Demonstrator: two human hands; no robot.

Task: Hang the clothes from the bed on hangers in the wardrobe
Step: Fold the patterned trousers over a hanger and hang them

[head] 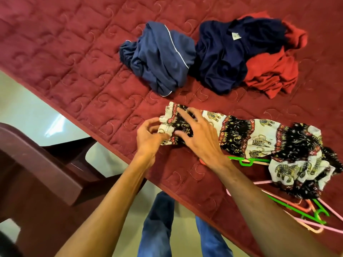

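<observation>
I see left hand (148,139) pinching gathered end of black-and-cream elephant-print cloth (250,138) — fingers curled on its edge. Right hand (197,135) lies on same end, fingers spread flat, gripping nothing. Cloth stretched along near side of dark red quilted bed cover (74,52), other end bunched over green and pink plastic hangers (308,210). Further up bed — blue shorts with white trim (161,58), navy shirt (232,52), red top (272,73), touching in row. Brown plastic chair (37,164) beside bed.

Bare forearms, no sleeves; blue jeans (157,225) on both legs.
</observation>
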